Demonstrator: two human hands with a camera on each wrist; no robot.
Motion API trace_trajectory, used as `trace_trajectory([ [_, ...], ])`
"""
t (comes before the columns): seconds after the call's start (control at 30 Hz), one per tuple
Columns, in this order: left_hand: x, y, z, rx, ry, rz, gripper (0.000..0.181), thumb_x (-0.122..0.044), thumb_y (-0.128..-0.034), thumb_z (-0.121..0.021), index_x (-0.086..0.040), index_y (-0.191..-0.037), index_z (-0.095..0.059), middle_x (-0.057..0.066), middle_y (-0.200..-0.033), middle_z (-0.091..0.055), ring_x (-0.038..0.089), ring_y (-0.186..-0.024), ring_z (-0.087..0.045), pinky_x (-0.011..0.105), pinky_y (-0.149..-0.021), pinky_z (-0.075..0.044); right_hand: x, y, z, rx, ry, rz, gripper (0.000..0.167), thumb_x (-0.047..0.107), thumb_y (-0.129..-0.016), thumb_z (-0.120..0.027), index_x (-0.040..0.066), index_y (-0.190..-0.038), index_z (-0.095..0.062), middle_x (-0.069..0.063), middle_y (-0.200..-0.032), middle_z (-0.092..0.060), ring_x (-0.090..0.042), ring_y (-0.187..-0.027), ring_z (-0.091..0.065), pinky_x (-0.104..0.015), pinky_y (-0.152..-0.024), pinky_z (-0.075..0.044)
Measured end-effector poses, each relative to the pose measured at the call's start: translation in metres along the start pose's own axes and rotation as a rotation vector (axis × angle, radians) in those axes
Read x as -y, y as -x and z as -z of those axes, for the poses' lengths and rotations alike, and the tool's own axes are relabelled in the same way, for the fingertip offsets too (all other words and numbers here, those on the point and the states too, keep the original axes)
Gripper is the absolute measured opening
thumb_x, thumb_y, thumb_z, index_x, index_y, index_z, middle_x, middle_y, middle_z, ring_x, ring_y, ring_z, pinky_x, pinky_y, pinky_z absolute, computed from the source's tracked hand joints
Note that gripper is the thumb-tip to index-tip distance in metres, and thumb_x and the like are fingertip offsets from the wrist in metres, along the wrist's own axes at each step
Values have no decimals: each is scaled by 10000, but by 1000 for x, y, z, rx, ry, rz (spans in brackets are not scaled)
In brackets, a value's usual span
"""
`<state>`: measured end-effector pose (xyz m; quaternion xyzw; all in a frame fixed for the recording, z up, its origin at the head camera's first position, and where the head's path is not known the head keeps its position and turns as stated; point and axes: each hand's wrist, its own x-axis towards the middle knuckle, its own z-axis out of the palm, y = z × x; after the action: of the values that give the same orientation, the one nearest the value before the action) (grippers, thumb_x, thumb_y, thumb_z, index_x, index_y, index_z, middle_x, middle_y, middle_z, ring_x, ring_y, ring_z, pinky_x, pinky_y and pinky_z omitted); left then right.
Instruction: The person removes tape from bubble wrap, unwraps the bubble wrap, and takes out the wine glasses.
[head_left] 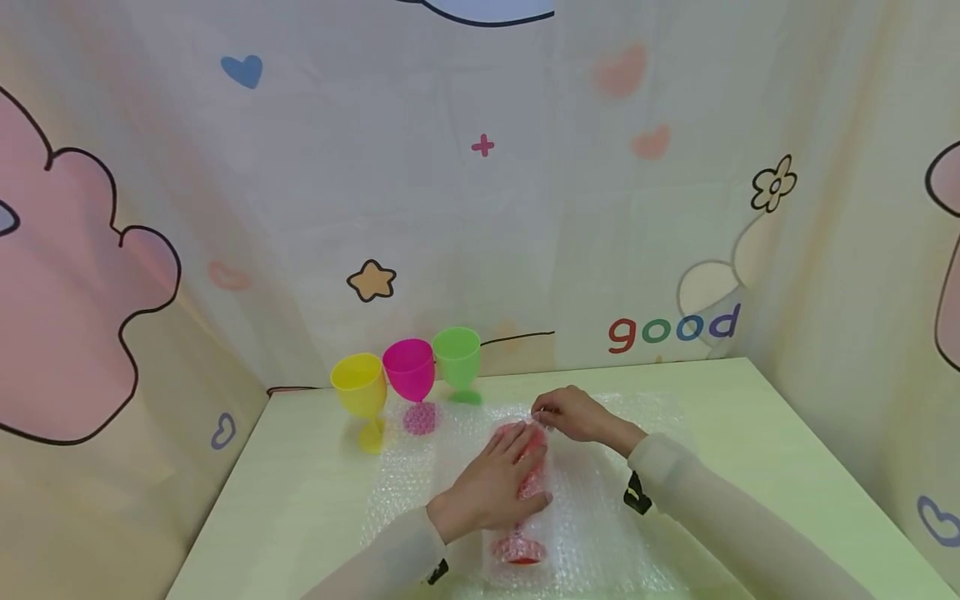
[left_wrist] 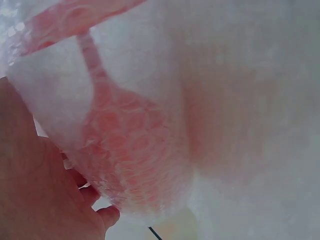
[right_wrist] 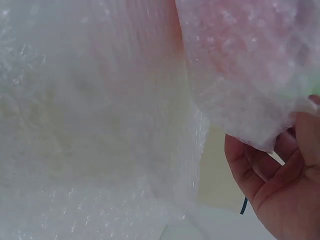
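Note:
A red goblet (head_left: 519, 550) lies on its side under clear bubble wrap (head_left: 600, 508), its foot toward the near edge and its bowl toward the back. My left hand (head_left: 491, 490) rests on the covered bowl with fingers extended across it. Through the wrap, the left wrist view shows the goblet's stem and bowl (left_wrist: 127, 135) beside that hand. At the bowl end, my right hand (head_left: 576, 414) pinches an edge of the wrap. The right wrist view shows the corner of the wrap (right_wrist: 245, 120) between its thumb and fingers.
Yellow (head_left: 360, 387), magenta (head_left: 410, 371) and green (head_left: 457, 354) goblets stand at the back left of the pale table (head_left: 285, 492). Bubble wrap covers the magenta one's lower part. A printed curtain (head_left: 420, 192) hangs behind the table and along its sides.

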<state>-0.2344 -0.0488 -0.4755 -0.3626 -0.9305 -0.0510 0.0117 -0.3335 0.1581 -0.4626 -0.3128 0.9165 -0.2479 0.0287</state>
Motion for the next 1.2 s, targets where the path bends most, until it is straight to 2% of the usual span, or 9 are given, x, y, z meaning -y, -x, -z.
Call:
trace_trajectory([
  [0.17, 1, 2, -6, -1, -23, 19, 761, -586, -974, -399, -157, -1576, -217, 67, -1668, -127, 230, -1550, -96, 418, -1255, -148, -7, 1, -3, -11, -1, -53, 119, 131, -957, -613, 111, -966, -730, 7, -841, -722, -83, -743, -616, -273, -686, -536],
  [0.53, 6, 11, -6, -29, 50, 23, 743, -559, -973, -428, -169, -1573, -229, 64, -1665, -143, 227, -1547, -115, 431, -1243, -194, -24, 8, -4, -26, -52, -130, 130, 94, -950, -596, 81, -939, -725, -12, -830, -710, -85, -716, -590, -267, -643, -498],
  [0.83, 16, 19, -6, -56, 80, 11, 714, -536, -976, -427, -176, -1569, -254, 67, -1665, -138, 239, -1544, -131, 424, -1239, -213, -28, 10, -2, -67, 5, -191, 133, 108, -943, -615, 55, -929, -735, -36, -816, -706, -111, -713, -577, -297, -658, -500],
  [0.93, 17, 22, -2, -57, 83, 14, 700, -527, -980, -417, -164, -1562, -277, 80, -1659, -166, 252, -1539, -155, 434, -1235, -224, -25, 9, -1, -66, -12, -191, 145, 135, -954, -607, 60, -988, -726, -61, -904, -724, -156, -798, -634, -336, -721, -545],
  [1.07, 16, 20, 3, -63, 76, 15, 686, -531, -982, -418, -173, -1554, -300, 67, -1654, -190, 248, -1540, -153, 451, -1239, -207, -17, 5, 1, -33, -81, -171, 264, 216, -976, -592, 69, -1184, -660, -111, -1095, -717, -249, -979, -678, -404, -834, -577],
  [1.13, 13, 17, 3, -71, 54, -7, 678, -532, -982, -420, -183, -1553, -307, 57, -1653, -200, 246, -1542, -148, 454, -1243, -193, -13, 3, 1, -13, -103, -155, 311, 239, -977, -594, 68, -1235, -630, -110, -1085, -714, -238, -954, -685, -387, -807, -584],
  [1.2, 10, 13, 4, -75, 32, -42, 669, -532, -985, -418, -192, -1551, -312, 51, -1651, -207, 246, -1543, -142, 461, -1245, -180, -9, 0, 0, -10, -104, -146, 289, 240, -970, -607, 73, -1202, -643, -82, -1006, -717, -188, -864, -675, -339, -749, -576],
])
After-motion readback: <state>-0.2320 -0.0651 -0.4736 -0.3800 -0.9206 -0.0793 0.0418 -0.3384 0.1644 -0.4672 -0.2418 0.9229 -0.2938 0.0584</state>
